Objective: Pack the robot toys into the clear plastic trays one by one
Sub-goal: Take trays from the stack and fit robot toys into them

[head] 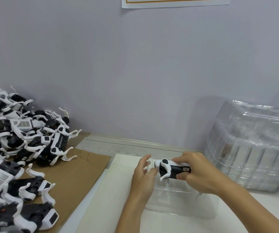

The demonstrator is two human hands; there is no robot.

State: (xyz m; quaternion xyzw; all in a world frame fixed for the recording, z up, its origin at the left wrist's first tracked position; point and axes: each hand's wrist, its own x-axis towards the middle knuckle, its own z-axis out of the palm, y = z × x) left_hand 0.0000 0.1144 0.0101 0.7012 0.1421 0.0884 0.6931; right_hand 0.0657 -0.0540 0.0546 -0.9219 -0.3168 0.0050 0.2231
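Note:
A black and white robot toy [170, 169] lies on its side over a clear plastic tray [177, 204] on the white surface. My right hand [197, 172] grips the toy's body from the right, thumb below and fingers on top. My left hand [143, 174] is at the toy's white head end and the tray's left rim, fingers curled there; whether it pinches the head or the rim I cannot tell. A large heap of the same robot toys [19, 148] lies at the left.
The heap sits on brown cardboard [78, 174]. A tall stack of clear plastic trays [253, 148] stands at the right against the wall. A white board [112, 207] covers the table under the tray.

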